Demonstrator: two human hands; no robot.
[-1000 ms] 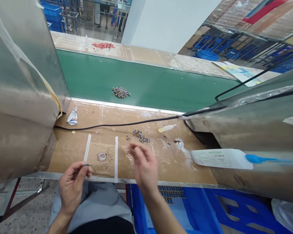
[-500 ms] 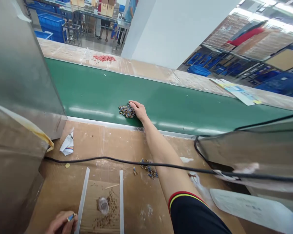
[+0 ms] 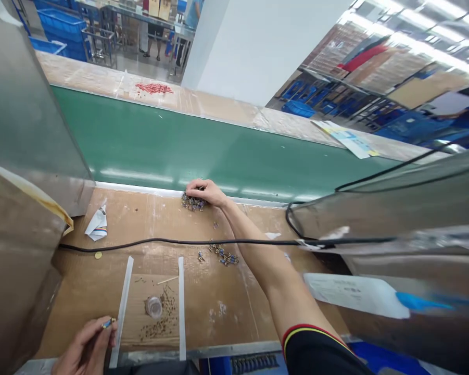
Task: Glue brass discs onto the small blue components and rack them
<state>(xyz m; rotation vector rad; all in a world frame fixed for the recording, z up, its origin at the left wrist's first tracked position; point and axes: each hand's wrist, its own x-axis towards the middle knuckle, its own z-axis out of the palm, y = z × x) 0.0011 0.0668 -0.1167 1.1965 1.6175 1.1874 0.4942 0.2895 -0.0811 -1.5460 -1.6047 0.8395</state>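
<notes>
My right hand (image 3: 205, 191) is stretched far forward, fingers curled over a pile of small blue and gold parts (image 3: 191, 202) on the brown bench just in front of the green conveyor belt (image 3: 203, 151). My left hand (image 3: 89, 348) rests at the near edge of the bench and pinches one small blue part (image 3: 108, 323) between its fingertips. A smaller scatter of the same parts (image 3: 221, 254) lies mid-bench beside my right forearm. Two white tape strips (image 3: 122, 311) frame a patch with a small clear cap (image 3: 154, 307) and brown specks.
A black cable (image 3: 148, 241) crosses the bench left to right. Metal machine housings stand at left (image 3: 21, 156) and right (image 3: 406, 219). A crumpled paper scrap (image 3: 96, 226) lies at left, a white label sheet (image 3: 355, 295) at right. Red parts (image 3: 153, 88) sit beyond the belt.
My right hand reached out to the pile on the belt, then dragged it back off the belt onto the bench edge. My left hand kept its pinch on the small part.
</notes>
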